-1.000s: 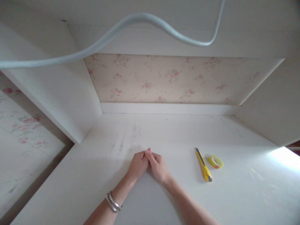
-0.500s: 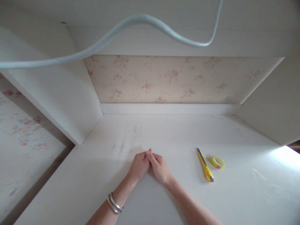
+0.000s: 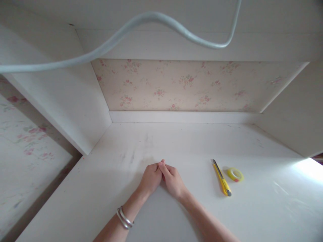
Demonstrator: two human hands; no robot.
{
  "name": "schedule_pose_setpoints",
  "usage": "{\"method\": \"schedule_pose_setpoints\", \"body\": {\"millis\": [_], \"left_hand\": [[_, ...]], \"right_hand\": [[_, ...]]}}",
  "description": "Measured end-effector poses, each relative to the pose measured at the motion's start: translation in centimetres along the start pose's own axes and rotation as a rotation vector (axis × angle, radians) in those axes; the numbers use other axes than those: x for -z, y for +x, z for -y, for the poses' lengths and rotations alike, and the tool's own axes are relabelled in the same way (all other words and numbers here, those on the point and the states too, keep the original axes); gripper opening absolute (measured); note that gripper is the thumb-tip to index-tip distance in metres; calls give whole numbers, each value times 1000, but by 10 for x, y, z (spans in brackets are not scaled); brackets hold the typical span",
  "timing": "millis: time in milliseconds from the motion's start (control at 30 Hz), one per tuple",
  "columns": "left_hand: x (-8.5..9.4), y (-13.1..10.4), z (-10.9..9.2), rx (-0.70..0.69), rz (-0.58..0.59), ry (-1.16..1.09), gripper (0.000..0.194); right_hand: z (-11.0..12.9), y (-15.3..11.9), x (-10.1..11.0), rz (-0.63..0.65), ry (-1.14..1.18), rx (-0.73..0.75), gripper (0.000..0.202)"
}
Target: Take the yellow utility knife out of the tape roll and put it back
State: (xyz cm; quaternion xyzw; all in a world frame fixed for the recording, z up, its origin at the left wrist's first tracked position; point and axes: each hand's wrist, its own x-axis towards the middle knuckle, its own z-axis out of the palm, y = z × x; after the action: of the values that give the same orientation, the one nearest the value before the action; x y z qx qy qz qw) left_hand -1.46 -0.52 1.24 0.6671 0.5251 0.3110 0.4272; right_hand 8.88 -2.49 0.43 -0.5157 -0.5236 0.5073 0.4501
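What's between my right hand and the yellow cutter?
In the head view, only bare white desktop lies between your right hand and the yellow cutter.

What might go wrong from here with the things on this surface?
The yellow utility knife lies right of the clasped hands; a careless reach might meet its tip, though blade exposure is unclear. The yellow ring-shaped tape roll lies close beside it, so grabbing one might nudge the other.

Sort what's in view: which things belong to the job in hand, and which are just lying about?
Likely the job's, nearest the left hand and right hand, though untouched:
slim yellow plastic utility knife
round yellow tape roll

Apparently incidental:
pale, curved cable overhead
two silver metal bangles on the left wrist
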Motion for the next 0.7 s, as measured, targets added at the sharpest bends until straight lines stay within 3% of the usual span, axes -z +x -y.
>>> {"method": "schedule_pose_setpoints", "body": {"millis": [700], "left_hand": [[-1,2,5,-17,-10,5,54]], "right_hand": [[0,1,1,18,-68,1,50]]}}
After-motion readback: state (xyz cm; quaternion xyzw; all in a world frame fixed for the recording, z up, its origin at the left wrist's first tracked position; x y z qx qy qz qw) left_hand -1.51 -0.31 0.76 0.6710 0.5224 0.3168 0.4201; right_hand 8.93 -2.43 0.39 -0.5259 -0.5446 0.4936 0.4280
